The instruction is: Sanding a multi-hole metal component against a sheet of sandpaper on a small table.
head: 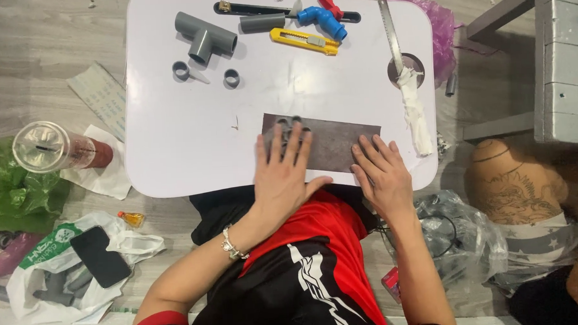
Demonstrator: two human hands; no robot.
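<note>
A dark grey-brown sheet of sandpaper [336,141] lies flat near the front edge of a white table [173,141]. My left hand [283,172] presses palm-down on a grey pipe fitting [292,123] that rests on the sheet's left part; only the fitting's top shows past my fingers. My right hand [379,172] lies flat with spread fingers on the sheet's right front corner and holds it down.
At the table's back lie a grey tee fitting [202,36], two small grey rings [181,71], a grey pipe stub [262,22], a blue elbow [322,19], a yellow utility knife [304,40] and a saw with cloth-wrapped handle [401,62]. A plastic cup [55,148], bags and a phone [100,255] lie on the floor at left. Another person's tattooed knee [514,180] is at right.
</note>
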